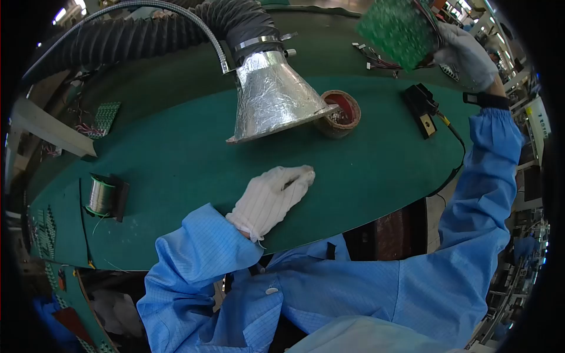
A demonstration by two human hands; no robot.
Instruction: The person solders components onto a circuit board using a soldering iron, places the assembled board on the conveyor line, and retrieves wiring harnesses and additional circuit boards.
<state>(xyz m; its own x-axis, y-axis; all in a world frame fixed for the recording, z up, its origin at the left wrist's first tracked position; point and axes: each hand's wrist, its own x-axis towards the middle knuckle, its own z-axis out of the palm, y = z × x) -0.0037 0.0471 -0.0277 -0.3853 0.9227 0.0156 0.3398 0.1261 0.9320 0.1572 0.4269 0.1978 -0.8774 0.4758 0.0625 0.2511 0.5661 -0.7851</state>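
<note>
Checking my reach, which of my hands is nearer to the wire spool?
Left. Your left hand is over the green mat, to the right of the wire spool; your right hand is farther away, at the upper right, holding a green bundle.

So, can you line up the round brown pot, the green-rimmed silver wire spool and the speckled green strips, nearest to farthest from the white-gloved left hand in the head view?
From the white-gloved left hand:
1. Round brown pot, ahead and to the right.
2. Green-rimmed silver wire spool, to the left.
3. Speckled green strips, farther left, past the spool.
</note>
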